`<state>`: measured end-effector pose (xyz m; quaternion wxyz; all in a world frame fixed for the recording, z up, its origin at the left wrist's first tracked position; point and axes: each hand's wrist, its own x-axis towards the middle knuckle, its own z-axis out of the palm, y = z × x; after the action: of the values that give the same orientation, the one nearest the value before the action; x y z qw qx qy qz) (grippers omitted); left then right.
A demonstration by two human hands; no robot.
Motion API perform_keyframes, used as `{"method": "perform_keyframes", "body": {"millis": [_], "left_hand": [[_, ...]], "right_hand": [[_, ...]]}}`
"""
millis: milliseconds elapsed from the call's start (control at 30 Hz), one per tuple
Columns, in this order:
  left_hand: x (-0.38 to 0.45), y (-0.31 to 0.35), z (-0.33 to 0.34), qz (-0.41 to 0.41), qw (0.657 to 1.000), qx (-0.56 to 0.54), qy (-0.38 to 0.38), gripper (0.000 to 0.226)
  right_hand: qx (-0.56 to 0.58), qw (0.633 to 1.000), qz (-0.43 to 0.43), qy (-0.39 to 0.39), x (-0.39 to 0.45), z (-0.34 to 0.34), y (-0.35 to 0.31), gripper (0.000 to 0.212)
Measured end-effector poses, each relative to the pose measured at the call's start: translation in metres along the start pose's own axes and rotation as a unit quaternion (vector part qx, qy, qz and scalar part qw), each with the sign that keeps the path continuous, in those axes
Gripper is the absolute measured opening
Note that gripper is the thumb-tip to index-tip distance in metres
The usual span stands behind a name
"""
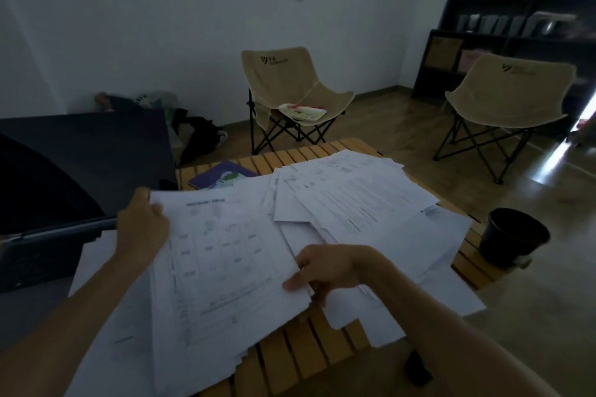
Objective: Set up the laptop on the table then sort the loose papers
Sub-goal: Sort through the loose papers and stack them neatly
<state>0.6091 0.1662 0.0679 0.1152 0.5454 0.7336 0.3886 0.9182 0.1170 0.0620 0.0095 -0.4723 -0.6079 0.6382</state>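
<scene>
A sheaf of printed papers is held over the slatted wooden counter by both hands. The left hand grasps the sheaf's far left corner, thumb on top. The right hand pinches its right edge, fingers curled under the sheets. The top sheet bears a printed diagram; the text is too blurred to read.

Loose papers lie spread in overlapping layers on the counter, right of the sheaf and beyond it. Some overhang the counter's right edge.

The laptop stands open on the counter, left of the sheaf, screen dark.

A purple booklet lies on the counter beyond the sheaf, partly under the papers. A dark bin stands on the floor right of the counter. Two beige folding chairs stand beyond the counter.
</scene>
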Motion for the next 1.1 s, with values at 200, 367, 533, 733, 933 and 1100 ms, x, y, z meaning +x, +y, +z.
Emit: {"method": "perform_keyframes", "body": {"millis": [200, 367, 533, 733, 933, 1100], "left_hand": [[-0.016, -0.022, 0.026, -0.049, 0.981, 0.184, -0.034, 0.046], [-0.016, 0.050, 0.077, 0.141, 0.974, 0.130, -0.120, 0.029], [-0.017, 0.124, 0.159, 0.176, 0.948, 0.029, -0.264, 0.047], [0.007, 0.155, 0.206, 0.113, 0.923, 0.176, -0.324, 0.105], [0.016, 0.161, 0.210, 0.005, 0.937, -0.025, -0.350, 0.092], [-0.023, 0.158, 0.192, 0.102, 0.953, -0.147, -0.243, 0.039]], "right_hand": [[-0.048, 0.997, 0.052, 0.022, -0.018, -0.014, 0.005, 0.049], [-0.096, 0.876, 0.033, 0.472, -0.020, -0.067, 0.037, 0.021], [-0.248, 0.814, 0.137, 0.508, -0.016, -0.079, 0.091, 0.063], [-0.243, 0.820, 0.145, 0.498, -0.008, -0.080, 0.100, 0.065], [-0.231, 0.816, 0.134, 0.512, -0.007, -0.082, 0.100, 0.065], [-0.165, 0.796, 0.090, 0.575, -0.009, -0.078, 0.095, 0.065]]}}
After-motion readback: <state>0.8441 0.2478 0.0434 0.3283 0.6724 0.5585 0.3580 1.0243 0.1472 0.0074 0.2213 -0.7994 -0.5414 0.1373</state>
